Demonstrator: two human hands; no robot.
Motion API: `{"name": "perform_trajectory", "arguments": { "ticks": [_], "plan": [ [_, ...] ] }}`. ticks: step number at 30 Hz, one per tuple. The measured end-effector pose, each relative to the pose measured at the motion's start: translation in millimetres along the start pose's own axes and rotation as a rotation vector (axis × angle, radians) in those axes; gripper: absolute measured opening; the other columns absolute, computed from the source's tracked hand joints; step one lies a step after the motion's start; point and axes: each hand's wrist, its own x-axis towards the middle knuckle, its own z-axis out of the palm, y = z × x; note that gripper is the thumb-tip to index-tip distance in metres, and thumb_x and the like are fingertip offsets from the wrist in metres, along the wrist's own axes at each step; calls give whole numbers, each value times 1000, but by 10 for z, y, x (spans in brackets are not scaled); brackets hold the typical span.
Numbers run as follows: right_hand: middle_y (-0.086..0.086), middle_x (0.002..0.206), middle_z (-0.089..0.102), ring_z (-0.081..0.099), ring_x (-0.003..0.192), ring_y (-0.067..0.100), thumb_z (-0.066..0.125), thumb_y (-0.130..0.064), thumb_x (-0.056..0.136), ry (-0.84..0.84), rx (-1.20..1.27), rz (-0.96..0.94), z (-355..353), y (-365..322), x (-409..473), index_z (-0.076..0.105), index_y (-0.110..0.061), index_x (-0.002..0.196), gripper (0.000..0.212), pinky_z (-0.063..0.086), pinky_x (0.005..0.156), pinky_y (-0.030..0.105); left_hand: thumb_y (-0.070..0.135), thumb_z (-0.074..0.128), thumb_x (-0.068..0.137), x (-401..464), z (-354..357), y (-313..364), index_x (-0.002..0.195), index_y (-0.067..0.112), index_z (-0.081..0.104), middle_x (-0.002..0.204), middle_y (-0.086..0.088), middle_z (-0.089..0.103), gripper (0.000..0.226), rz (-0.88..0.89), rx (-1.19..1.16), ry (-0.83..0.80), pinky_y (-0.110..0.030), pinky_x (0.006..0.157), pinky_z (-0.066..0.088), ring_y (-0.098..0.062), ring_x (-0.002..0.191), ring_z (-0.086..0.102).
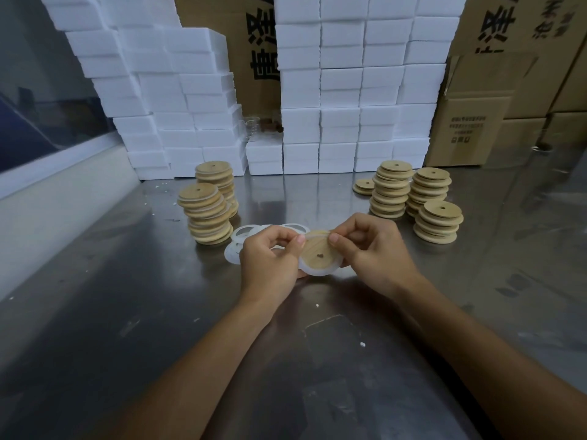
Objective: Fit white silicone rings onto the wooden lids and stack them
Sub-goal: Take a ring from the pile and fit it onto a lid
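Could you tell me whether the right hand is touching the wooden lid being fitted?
Touching. The head view shows the right hand pinching the top edge of the wooden lid, where the white ring is being stretched on.

The hands hold a lid [319, 256] in the middle of the table [127, 312]. Rings [244, 236] lie just behind it. Lid stacks [206, 214] stand left and right [413, 198]. Boxes [333, 90] stand far behind.
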Motion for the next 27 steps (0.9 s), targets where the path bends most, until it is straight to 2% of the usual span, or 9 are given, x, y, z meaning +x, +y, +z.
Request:
{"name": "perform_trajectory", "arguments": {
  "ticks": [2, 4, 7, 9, 15, 17, 20, 24, 27],
  "plan": [
    [14, 78, 75, 72, 75, 30, 67, -3, 90, -25, 31, 12, -26, -13, -1, 66, 3, 84, 8, 60, 62, 30, 7, 70, 87, 3, -12, 8, 68, 20, 66, 78, -8, 71, 23, 31, 34, -20, -55, 69, 60, -34, 82, 71],
    [17, 81, 75, 72, 77, 31, 67, -2, 89, -44, 60, 22, -40, -20, -9, 65, 6, 87, 9, 59, 60, 26, 6, 71, 86, 1, -27, 23, 67, 19, 66, 77, -5, 71, 24, 50, 56, -26, -53, 70, 60, -30, 79, 72],
    [15, 81, 75, 73, 78, 30, 69, -3, 88, -50, 77, 37, -40, -15, -19, 66, 6, 87, 10, 60, 62, 26, 3, 71, 86, -13, -56, 53, 66, 18, 66, 69, 7, 70, 25, 60, 77, -35, -39, 59, 61, -22, 72, 72],
    [16, 82, 75, 72, 78, 30, 69, -3, 88, -43, 115, 68, -41, 2, -23, 66, 6, 87, 10, 59, 64, 26, -1, 69, 86, -23, -62, 55, 66, 14, 65, 67, 6, 70, 25, 26, 34, -53, -34, 54, 60, -20, 69, 73],
    [22, 79, 72, 62, 65, 14, 65, -3, 92, 6, 130, 133, -8, 74, -31, 66, -1, 88, 4, 52, 58, 20, -3, 67, 86, -9, -52, -9, 66, 9, 61, 67, 1, 72, 24, 31, 42, -69, -41, 59, 62, -21, 66, 74],
    [17, 78, 73, 64, 66, 12, 65, -2, 92, 45, 96, 116, 15, 91, -28, 67, -3, 87, 5, 54, 63, 26, -1, 69, 84, 5, -63, -28, 66, 14, 62, 67, 3, 72, 24, 112, 131, -74, -37, 61, 61, -18, 63, 72],
    [5, 79, 75, 70, 74, 12, 66, -3, 91, 88, -32, 49, 20, 92, -22, 69, -9, 86, 9, 58, 73, 35, 0, 70, 78, 3, -67, -35, 70, 23, 61, 67, 7, 69, 26, 181, 189, -87, -22, 58, 55, -9, 61, 68],
    [-7, 80, 72, 68, 79, 6, 66, 1, 87, 78, -239, -176, 7, 13, -65, 71, -14, 86, 16, 56, 71, 25, 29, 75, 79, -30, -53, -35, 90, 28, 63, 66, 8, 65, 17, 242, 258, -206, -15, 57, 49, -6, 62, 63],
    [-8, 81, 71, 65, 80, 5, 64, 2, 86, 19, -321, -311, 29, -44, -86, 71, -12, 89, 16, 54, 70, 24, 56, 59, 87, -36, -82, -42, 80, 26, 61, 65, 9, 58, 31, 379, 480, -331, -19, 54, 43, -7, 62, 56]
  ]
}}
